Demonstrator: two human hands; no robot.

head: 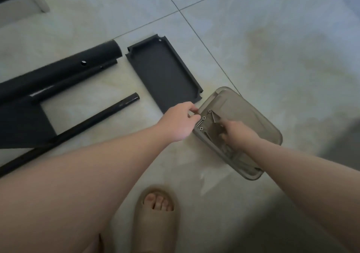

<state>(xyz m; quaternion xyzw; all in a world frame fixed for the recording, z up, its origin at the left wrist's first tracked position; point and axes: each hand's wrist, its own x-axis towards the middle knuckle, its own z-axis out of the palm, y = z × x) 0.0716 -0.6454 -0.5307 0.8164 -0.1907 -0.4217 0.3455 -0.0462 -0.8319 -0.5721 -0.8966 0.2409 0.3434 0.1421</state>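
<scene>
I am over a pale, glossy tiled floor [263,38] with dark grout lines crossing at the top and dull brownish patches to the right. A white furniture leg [41,1] stands in the far left corner under something dark that is cut off by the frame. A smoky translucent plastic tray [255,120] lies on the floor just ahead of my slippered foot [155,221]. My left hand [180,123] is at its left rim, fingertips drawn together right by a row of small bolts [203,118]; I cannot tell whether they pinch a bolt or the rim. My right hand [240,134] is inside the tray with its fingers curled down among the loose hardware, which is blurred, so its grip is unclear too. Left of the tray lie a dark grey shallow panel [163,71], a thick black tube [58,67] and a thin black rod [109,112], both running out of view.
</scene>
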